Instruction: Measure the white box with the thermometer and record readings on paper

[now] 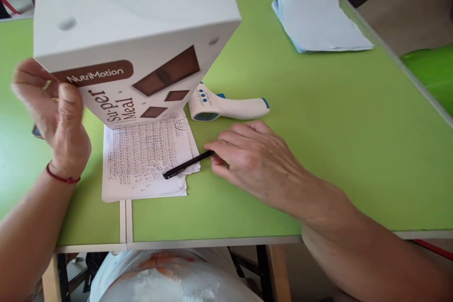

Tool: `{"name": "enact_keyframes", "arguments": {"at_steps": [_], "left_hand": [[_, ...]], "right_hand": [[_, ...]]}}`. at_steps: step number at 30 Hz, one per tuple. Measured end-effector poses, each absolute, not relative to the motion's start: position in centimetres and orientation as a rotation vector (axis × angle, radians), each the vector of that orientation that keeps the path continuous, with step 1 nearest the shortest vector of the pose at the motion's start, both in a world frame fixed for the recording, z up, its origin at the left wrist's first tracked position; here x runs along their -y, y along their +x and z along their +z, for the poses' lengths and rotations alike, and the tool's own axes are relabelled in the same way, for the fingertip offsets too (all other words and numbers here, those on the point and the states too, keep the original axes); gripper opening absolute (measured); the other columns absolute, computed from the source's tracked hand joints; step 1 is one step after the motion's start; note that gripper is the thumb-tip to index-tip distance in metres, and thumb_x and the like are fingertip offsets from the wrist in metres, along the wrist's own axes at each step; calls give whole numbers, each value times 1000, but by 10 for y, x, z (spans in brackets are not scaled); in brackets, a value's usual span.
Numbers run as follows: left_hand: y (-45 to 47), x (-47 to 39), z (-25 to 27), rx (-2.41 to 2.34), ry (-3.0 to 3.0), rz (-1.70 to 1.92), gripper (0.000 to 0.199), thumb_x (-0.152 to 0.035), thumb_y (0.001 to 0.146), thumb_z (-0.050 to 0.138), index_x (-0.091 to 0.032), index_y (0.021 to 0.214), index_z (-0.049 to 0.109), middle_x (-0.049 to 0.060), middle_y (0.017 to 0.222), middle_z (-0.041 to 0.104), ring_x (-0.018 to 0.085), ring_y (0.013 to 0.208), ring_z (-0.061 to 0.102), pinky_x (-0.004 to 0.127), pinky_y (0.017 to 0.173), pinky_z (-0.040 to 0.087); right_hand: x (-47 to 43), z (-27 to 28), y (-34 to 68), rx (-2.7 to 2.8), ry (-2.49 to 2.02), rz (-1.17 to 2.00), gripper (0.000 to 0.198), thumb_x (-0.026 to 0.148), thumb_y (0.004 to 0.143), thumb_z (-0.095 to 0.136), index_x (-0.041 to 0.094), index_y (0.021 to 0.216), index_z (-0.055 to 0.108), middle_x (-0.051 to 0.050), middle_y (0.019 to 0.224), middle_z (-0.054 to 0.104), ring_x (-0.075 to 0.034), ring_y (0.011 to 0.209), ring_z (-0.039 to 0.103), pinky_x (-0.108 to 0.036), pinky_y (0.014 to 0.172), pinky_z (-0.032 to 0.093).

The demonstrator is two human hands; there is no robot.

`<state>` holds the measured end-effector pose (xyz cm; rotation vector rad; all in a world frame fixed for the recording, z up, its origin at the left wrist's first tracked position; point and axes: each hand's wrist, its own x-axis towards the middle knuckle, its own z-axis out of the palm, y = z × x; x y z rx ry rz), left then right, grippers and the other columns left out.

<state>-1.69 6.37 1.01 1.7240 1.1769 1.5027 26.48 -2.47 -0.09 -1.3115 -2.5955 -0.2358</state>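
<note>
A large white cardboard box (138, 4) printed "NutriMotion Su-per Meal" stands tilted at the upper left, over the top of some papers. My left hand (56, 104) grips its left edge, thumb against the printed front and fingers around the side. A black pen (187, 165) slants across the right side of handwritten sheets (141, 160). Its upper end sits at the index finger and thumb of my right hand (247, 155), which is closed on it. Just beyond that hand lies a white and blue infrared thermometer (226, 106), partly behind the box.
The green table (336, 151) has a pale seam at front left and a metal edge. Folded white paper (318, 14) lies at the back right. A dark object (37, 132) shows partly behind my left hand. Bright green material (430, 73) is beyond the right edge.
</note>
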Motion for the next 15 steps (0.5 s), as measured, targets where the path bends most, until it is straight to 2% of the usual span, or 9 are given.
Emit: {"name": "enact_keyframes", "arguments": {"at_steps": [3, 7, 9, 12, 13, 15], "left_hand": [[-9, -67, 10, -951, 1741, 1555, 66, -65, 74, 75, -27, 120, 48, 0, 126, 55, 29, 130, 47, 49, 114, 37], [-8, -62, 11, -1100, 1711, 1256, 66, -52, 58, 90, -19, 106, 59, 6, 109, 66, 33, 118, 57, 52, 109, 42], [-8, -60, 12, -1139, 1675, 1131, 58, -48, 57, 91, -18, 97, 63, 7, 104, 69, 35, 112, 61, 54, 104, 47], [-9, -60, 11, -1104, 1693, 1079, 47, -46, 60, 90, -20, 92, 68, 6, 107, 70, 34, 109, 63, 55, 101, 51], [-10, -61, 10, -1098, 1699, 1094, 45, -45, 61, 90, -21, 92, 69, 5, 109, 70, 34, 109, 63, 55, 101, 51], [-13, -65, 6, -1101, 1706, 1135, 44, -43, 60, 91, -22, 92, 69, 4, 107, 70, 34, 110, 63, 56, 103, 50]], "right_hand": [[21, -1, 263, 2498, -1334, -191, 19, 9, 82, 54, 19, 70, 64, -2, 66, 65, -20, 68, 58, -35, 68, 40], [9, -6, 266, 2195, -1385, -120, 14, 12, 83, 54, 18, 84, 66, -3, 66, 64, -20, 69, 60, -36, 70, 45], [2, -11, 268, 2048, -1458, -190, 17, 15, 83, 56, 15, 97, 66, -9, 82, 68, -25, 81, 63, -40, 76, 47], [-6, -19, 271, 2012, -1602, -244, 41, 22, 83, 59, 9, 122, 57, -22, 119, 63, -36, 111, 57, -52, 91, 44], [-8, -22, 272, 2048, -1644, -227, 47, 24, 84, 58, 8, 128, 53, -24, 126, 59, -38, 116, 54, -55, 95, 42], [-11, -29, 274, 2123, -1695, -182, 52, 27, 86, 56, 8, 133, 48, -25, 129, 58, -39, 116, 54, -61, 98, 39]]}}
